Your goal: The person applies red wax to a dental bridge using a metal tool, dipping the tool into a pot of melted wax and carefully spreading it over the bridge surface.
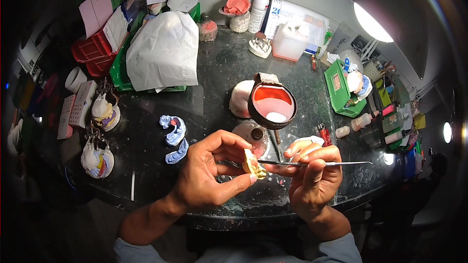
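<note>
My left hand (207,168) pinches a small yellow dental cast (255,169) between thumb and fingers, above the front of the bench. My right hand (316,178) grips a thin metal dental carver (348,163) like a pen. The carver's left tip reaches the cast; whether it touches is hard to tell. Something white (311,140) shows behind the right fingers, its kind unclear. Just beyond my hands is a round dark pan (274,122) of red, glossy material. Below it stands a glass bottle with a dark cap (257,134), partly hidden by my left hand.
Two blue dental impressions (177,152) lie left of my hands. Farther left, dental models on articulators (99,158) stand near a white box (83,102). A paper-covered green tray (122,75) sits back left. Right are a red lighter (324,135) and a green bin (336,87).
</note>
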The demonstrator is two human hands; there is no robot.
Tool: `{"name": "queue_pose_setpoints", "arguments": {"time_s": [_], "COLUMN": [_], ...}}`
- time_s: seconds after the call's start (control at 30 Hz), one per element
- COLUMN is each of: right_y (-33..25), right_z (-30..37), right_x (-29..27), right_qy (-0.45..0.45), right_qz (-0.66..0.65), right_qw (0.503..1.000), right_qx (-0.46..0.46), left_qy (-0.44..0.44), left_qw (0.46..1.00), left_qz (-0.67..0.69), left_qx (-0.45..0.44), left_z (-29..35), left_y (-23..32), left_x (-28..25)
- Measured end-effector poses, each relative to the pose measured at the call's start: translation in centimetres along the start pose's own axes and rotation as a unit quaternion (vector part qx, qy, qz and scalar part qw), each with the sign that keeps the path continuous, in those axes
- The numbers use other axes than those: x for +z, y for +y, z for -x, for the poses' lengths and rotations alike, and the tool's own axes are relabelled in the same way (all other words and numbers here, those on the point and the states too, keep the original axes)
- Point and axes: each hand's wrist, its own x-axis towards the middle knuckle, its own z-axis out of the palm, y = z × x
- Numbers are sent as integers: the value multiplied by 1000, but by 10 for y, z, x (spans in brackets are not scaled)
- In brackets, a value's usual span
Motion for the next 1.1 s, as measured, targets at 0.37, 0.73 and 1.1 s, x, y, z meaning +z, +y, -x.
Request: {"name": "queue_pose_setpoints", "arguments": {"time_s": [0.37,0.73,1.1], "right_y": [2,1,-1], "right_z": [2,2,0], "right_x": [2,3,4], "right_qy": [3,5,1], "right_qz": [-13,-5,-4], "right_qw": [1000,1000,1000], "right_qx": [11,12,16], "left_qy": [8,8,9], "left_qw": [1000,1000,1000], "left_qz": [15,9,4], "left_qx": [-19,-13,-2], "left_z": [0,0,0], "left_y": [1,2,0], "left_x": [1,1,2]}}
